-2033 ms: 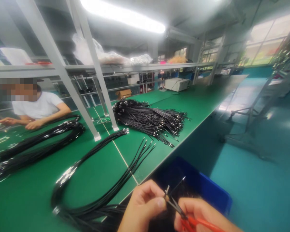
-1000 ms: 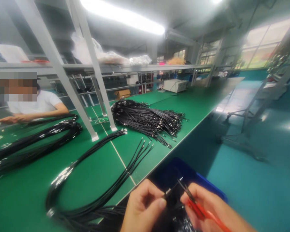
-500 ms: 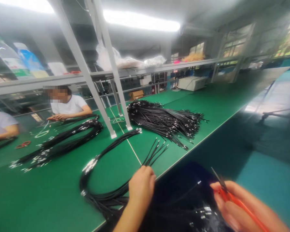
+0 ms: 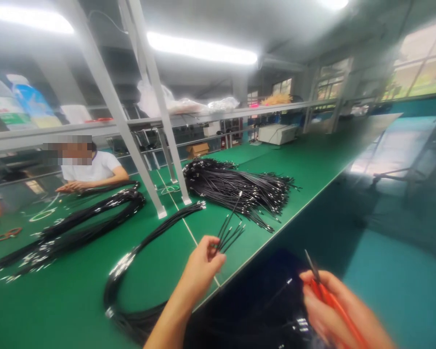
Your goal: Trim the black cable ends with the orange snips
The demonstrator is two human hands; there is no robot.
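My left hand [image 4: 205, 264] is closed around a few thin black cables [image 4: 229, 238], whose tips fan out above the fingers near the table edge. Held in my right hand [image 4: 325, 295] is a pair of scissors [image 4: 314, 267] with orange handles, its dark blades pointing up and looking closed. Left of my left hand a curved bundle of black cables [image 4: 121, 286] lies on the green table, bound with shiny pale bands. My forearm hides part of that bundle. Below my right hand, pale cable ends [image 4: 302, 324] show blurred over dark cloth.
A large heap of black cables [image 4: 240, 186] lies ahead on the green table [image 4: 305, 167]. Two grey posts [image 4: 165, 97] carry a shelf with bottles and bags. Across the table a co-worker [image 4: 94, 167] sits by another cable bundle [image 4: 83, 228]; orange-handled scissors [image 4: 7, 235] lie at left.
My left hand has turned, its fingers and thumb now showing around the cables, and one cable tip stands higher. The view has swung slightly; my right hand still holds the scissors.
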